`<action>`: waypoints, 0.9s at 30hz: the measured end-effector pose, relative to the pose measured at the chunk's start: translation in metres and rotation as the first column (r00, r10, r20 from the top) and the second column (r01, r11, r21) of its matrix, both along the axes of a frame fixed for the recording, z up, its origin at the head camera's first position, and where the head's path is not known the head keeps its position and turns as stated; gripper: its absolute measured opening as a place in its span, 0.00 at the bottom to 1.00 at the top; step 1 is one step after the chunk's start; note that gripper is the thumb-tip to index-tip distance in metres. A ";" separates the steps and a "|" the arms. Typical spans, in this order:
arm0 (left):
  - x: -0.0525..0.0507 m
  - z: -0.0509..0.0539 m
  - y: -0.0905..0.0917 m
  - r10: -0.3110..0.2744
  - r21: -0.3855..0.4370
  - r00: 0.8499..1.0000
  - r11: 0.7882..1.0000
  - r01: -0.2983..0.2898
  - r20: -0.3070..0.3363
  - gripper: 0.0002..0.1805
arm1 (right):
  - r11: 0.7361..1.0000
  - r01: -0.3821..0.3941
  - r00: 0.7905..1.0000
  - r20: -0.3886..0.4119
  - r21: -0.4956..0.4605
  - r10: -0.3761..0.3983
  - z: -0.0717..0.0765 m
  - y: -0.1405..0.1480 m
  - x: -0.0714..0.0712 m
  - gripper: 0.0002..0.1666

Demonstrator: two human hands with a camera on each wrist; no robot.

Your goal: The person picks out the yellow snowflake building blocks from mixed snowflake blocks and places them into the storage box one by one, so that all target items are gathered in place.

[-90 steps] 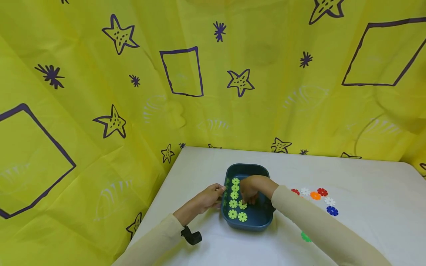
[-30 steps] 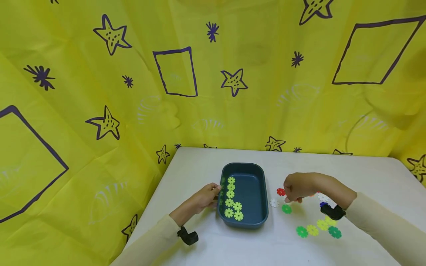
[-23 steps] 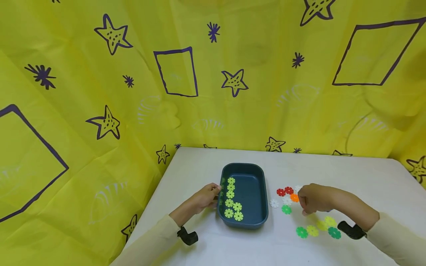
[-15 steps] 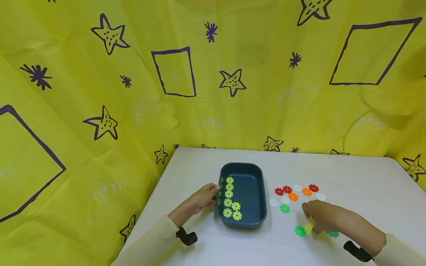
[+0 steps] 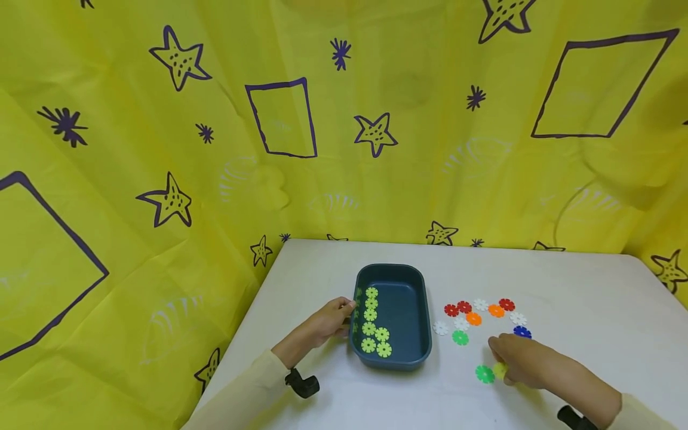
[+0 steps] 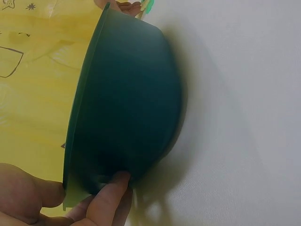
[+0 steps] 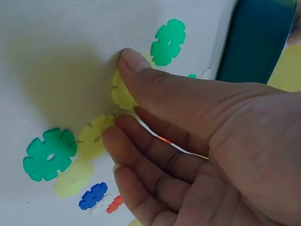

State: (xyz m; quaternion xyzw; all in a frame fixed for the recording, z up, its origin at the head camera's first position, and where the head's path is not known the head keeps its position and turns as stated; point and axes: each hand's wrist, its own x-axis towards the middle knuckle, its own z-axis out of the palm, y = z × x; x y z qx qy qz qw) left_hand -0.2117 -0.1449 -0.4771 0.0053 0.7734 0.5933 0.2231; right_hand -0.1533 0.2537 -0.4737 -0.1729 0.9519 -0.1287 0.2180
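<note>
My left hand (image 5: 326, 322) grips the left rim of a dark teal plastic tub (image 5: 416, 362), thumb at the rim and fingers against the outer wall (image 6: 136, 89). Several yellow-green flower-shaped discs (image 5: 371, 315) lie inside along its left side. To the right, my right hand (image 5: 529, 361) is low over the table, fingers bent and thumb apart from them. Its thumb overlaps a yellow flower disc (image 7: 122, 94); I see no lift of that disc. A green disc (image 5: 485, 374) lies just left of it. Another yellow disc (image 7: 94, 137) and a darker green disc (image 7: 50, 155) are near the fingertips.
Between tub and right hand, red (image 5: 451, 310), white (image 5: 441, 328), orange (image 5: 496, 310), green (image 5: 460, 338) and blue (image 5: 522, 332) flower discs lie on the white table (image 5: 591, 298). A yellow patterned cloth (image 5: 419, 179) hangs behind and at the left.
My right hand has come out of the tub, passed over the loose discs, and come down to the lower right by the yellow ones. The left hand keeps its hold on the tub.
</note>
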 end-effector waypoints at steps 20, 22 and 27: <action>0.001 0.000 -0.002 0.007 -0.013 1.000 1.000 -0.007 0.021 0.19 | 0.985 0.045 0.996 0.083 -0.168 -0.031 0.003 0.013 -0.021 0.15; 0.001 0.001 -0.002 0.008 -0.013 1.000 1.000 -0.008 0.023 0.19 | 0.984 0.028 0.998 0.065 -0.174 -0.017 0.002 0.014 -0.023 0.15; 0.000 0.000 -0.002 0.005 -0.002 1.000 1.000 -0.005 0.019 0.19 | 0.978 0.007 1.000 0.015 -0.208 -0.004 0.002 0.015 -0.030 0.13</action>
